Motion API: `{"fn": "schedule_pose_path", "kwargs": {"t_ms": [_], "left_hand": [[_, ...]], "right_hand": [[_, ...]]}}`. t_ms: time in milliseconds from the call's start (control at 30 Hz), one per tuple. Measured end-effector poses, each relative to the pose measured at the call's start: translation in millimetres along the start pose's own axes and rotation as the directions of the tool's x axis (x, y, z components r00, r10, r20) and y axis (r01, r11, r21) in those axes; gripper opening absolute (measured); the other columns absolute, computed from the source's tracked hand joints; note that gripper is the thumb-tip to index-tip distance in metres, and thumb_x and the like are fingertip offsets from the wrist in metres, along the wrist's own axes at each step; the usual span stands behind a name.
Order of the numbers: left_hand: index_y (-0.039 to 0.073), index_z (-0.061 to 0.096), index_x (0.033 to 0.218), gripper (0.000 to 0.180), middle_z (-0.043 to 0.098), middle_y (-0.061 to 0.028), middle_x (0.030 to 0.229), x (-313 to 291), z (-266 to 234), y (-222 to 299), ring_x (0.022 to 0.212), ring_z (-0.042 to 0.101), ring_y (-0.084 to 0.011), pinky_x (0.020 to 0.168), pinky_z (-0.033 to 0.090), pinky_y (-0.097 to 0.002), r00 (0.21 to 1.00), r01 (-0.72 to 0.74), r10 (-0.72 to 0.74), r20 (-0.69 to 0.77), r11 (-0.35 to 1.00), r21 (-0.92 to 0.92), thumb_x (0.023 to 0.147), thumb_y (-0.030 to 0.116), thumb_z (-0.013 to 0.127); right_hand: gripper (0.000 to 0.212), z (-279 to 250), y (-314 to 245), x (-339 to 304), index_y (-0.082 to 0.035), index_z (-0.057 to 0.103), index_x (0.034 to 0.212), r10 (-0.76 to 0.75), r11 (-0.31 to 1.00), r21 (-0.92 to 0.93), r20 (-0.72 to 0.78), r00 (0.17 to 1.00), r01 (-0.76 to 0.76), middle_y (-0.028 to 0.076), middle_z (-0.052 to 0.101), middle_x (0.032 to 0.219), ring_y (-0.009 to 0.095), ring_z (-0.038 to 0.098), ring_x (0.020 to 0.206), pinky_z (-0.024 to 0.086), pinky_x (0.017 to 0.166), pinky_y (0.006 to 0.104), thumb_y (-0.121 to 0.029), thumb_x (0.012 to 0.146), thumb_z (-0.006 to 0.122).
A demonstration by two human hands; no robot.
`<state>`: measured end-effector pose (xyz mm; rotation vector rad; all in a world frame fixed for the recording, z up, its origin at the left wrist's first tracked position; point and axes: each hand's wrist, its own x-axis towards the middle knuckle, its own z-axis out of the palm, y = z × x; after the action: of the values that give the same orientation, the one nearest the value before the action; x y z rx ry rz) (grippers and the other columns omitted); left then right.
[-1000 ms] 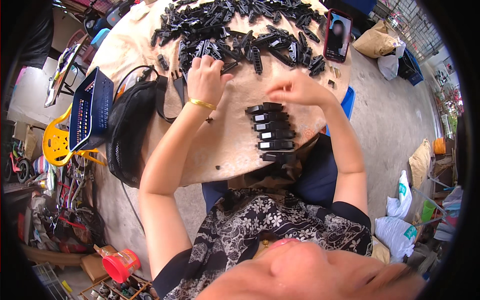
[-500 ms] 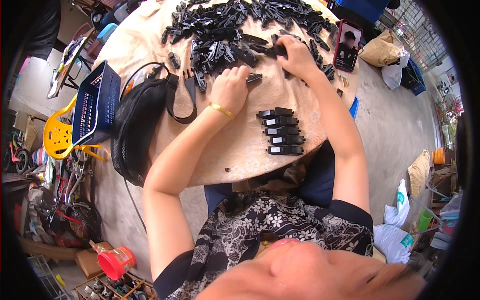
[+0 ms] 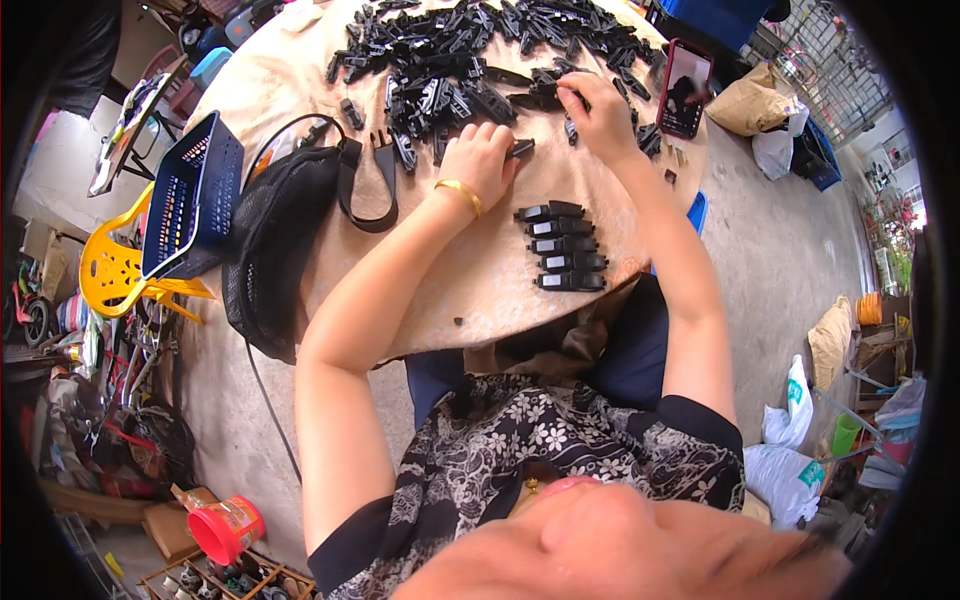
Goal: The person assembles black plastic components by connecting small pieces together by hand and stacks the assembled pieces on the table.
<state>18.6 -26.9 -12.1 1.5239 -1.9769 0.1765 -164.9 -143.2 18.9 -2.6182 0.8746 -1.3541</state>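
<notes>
My left hand [image 3: 480, 168], with a gold bangle at the wrist, is closed around a small black plastic part [image 3: 522, 148] that sticks out past its fingertips. My right hand [image 3: 600, 115] is at the near right edge of a heap of black plastic parts [image 3: 440, 100], thumb and fingers bent together in a pinch. What they grip, if anything, cannot be made out among the dark pieces. Closer to me, several black rectangular parts [image 3: 565, 245] lie side by side in a short column on the beige tablecloth [image 3: 440, 290].
A phone [image 3: 686, 88] stands upright at the table's right. To the left lie a black mesh bag [image 3: 285, 240] and its strap, beside a blue basket [image 3: 195, 200] on a yellow chair [image 3: 115, 265]. Sacks [image 3: 748, 98] and a red bucket [image 3: 226, 530] stand on the floor.
The long dark piece at my right hand's fingers is no longer distinguishable there; that hand's fingers have drawn closer together. My left hand has moved slightly right with its black part. The whole view has shifted slightly.
</notes>
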Motion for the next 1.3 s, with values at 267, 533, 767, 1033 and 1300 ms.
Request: {"fn": "schedule_pose_path", "kwargs": {"t_ms": [267, 533, 767, 1033, 1300], "left_hand": [[0.009, 0.059, 0.101, 0.029, 0.059, -0.0125, 0.096, 5.7, 8.6, -14.0, 0.094, 0.056, -0.0322, 0.083, 0.046, -0.0406, 1.000, -0.014, 0.016, -0.027, 0.999, 0.051, 0.078, 0.024, 0.065], [0.007, 0.064, 0.099, 0.030, 0.063, -0.0140, 0.099, 11.9, -17.1, -31.4, 0.088, 0.061, -0.0322, 0.077, 0.050, -0.0392, 0.951, -0.153, 0.165, -0.260, 0.986, 0.067, 0.082, 0.032, 0.067], [0.006, 0.061, 0.074, 0.018, 0.052, -0.0083, 0.063, -88.9, -95.1, 150.5, 0.059, 0.054, -0.0262, 0.059, 0.046, -0.0356, 0.897, -0.442, 0.413, -0.158, 0.828, -0.346, 0.064, 0.017, 0.071], [0.006, 0.063, 0.080, 0.014, 0.060, -0.0110, 0.074, -238.5, 124.2, 137.2, 0.073, 0.063, -0.0275, 0.063, 0.053, -0.0365, 0.881, -0.036, 0.072, 0.467, 0.996, -0.085, 0.076, 0.019, 0.061], [0.009, 0.067, 0.080, 0.014, 0.065, -0.0101, 0.081, -253.0, 104.2, 131.3, 0.074, 0.067, -0.0272, 0.063, 0.054, -0.0397, 0.726, -0.198, 0.360, 0.586, 0.925, -0.323, 0.077, 0.014, 0.054]], "right_hand": [[0.058, -56.6, -84.1, -78.2, -0.008, 0.059, 0.122, -0.127, 0.975, 0.223, 0.609, 0.783, -0.015, 0.015, 0.052, 0.130, 0.032, 0.048, 0.121, 0.035, 0.104, 0.0406, -0.043, 0.076, 0.069], [0.050, -51.9, -128.6, -113.9, -0.013, 0.063, 0.113, -0.056, 0.996, 0.084, 0.328, 0.943, 0.030, 0.015, 0.053, 0.121, 0.035, 0.052, 0.109, 0.043, 0.093, 0.0415, -0.042, 0.073, 0.070], [0.051, -46.3, -118.3, -151.8, -0.015, 0.063, 0.109, -0.135, 0.987, -0.074, 0.110, 0.985, 0.143, 0.013, 0.054, 0.116, 0.034, 0.053, 0.104, 0.043, 0.089, 0.0436, -0.041, 0.067, 0.072], [0.055, -48.0, -129.9, -148.7, -0.017, 0.061, 0.114, -0.225, 0.972, -0.054, 0.072, 0.972, 0.229, 0.012, 0.053, 0.119, 0.032, 0.052, 0.106, 0.042, 0.090, 0.0429, -0.039, 0.066, 0.074], [0.048, -45.1, -140.6, -221.1, -0.007, 0.061, 0.110, -0.186, 0.969, -0.161, 0.018, 0.982, 0.187, 0.016, 0.049, 0.124, 0.035, 0.048, 0.113, 0.042, 0.095, 0.0434, -0.026, 0.069, 0.077]]}}
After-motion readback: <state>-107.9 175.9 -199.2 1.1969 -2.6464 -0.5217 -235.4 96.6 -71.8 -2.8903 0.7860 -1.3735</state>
